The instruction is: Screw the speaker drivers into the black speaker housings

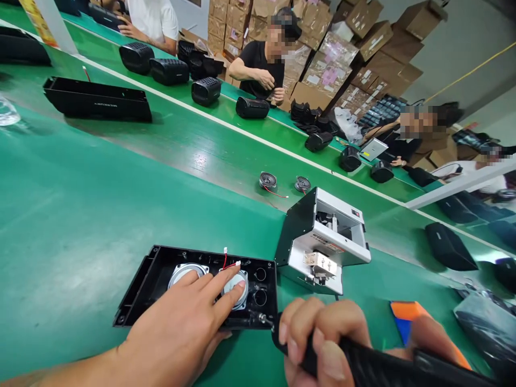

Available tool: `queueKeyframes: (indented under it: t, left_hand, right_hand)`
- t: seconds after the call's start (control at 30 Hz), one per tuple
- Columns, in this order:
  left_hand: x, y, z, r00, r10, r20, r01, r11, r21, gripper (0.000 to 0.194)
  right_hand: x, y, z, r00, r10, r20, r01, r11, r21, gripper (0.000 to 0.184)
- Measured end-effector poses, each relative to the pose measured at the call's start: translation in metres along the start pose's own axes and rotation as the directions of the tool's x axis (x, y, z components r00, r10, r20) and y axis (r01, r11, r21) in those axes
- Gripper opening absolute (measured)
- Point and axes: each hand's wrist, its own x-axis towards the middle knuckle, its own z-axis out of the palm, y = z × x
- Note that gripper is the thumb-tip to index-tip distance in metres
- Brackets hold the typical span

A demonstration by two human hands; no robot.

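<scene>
A black speaker housing lies open side up on the green bench, with two round speaker drivers seated in it. Across it rests my left hand, fingers spread over the drivers, and a fingertip lies beside a white wire connector. Another connector on a red wire sticks up at the housing's far wall. My right hand is wrapped round a black electric screwdriver. Its bit points to the housing's near right corner; whether it touches a screw I cannot tell.
A grey and black screw feeder stands right of the housing. Beyond it lie two loose speaker drivers. An orange and blue object is partly behind my right hand. Another black housing sits farther left. Co-workers sit across the line.
</scene>
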Motion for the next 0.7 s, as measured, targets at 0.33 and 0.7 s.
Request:
queueKeyframes:
  t: [0.33,0.7]
  left_hand:
    - [0.002,-0.002,-0.004,0.991,0.011,0.135,-0.009,1.000,-0.019,0.062]
    - [0.003,-0.002,0.001,0.998,0.038,0.058,-0.039,0.999,0.010,0.051]
  right_hand:
    - [-0.006,0.008,0.041,0.979,-0.065,-0.193,0.043,0.992,-0.117,0.029]
    - [-0.022,0.028,0.041,0.977,-0.138,-0.164,0.144,0.989,0.022,0.052]
